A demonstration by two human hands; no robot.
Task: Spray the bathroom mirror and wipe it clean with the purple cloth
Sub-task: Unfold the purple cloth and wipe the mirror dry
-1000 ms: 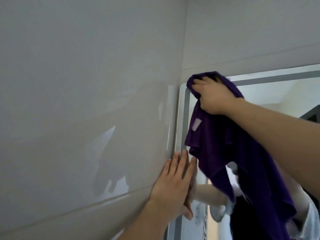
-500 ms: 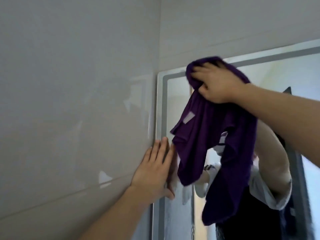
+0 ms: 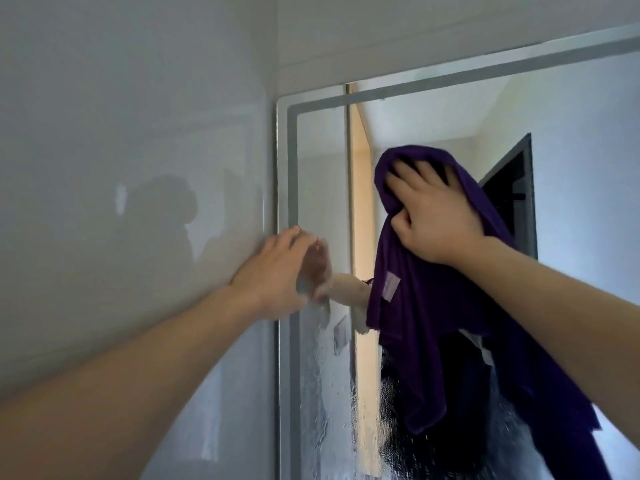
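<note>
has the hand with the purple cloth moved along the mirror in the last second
Yes. The right hand with the purple cloth was at the mirror's top left corner; now it sits lower and further right, away from the frame.

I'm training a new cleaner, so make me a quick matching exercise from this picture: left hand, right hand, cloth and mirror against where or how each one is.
Column one:
1. left hand
2. right hand
3. purple cloth
4. mirror

Column two:
A. hangs down in folds
B. droplets on its lower part
C. flat at the mirror's left edge
D. bunches cloth against the glass

Pairs: 1-C, 2-D, 3-A, 4-B
</note>
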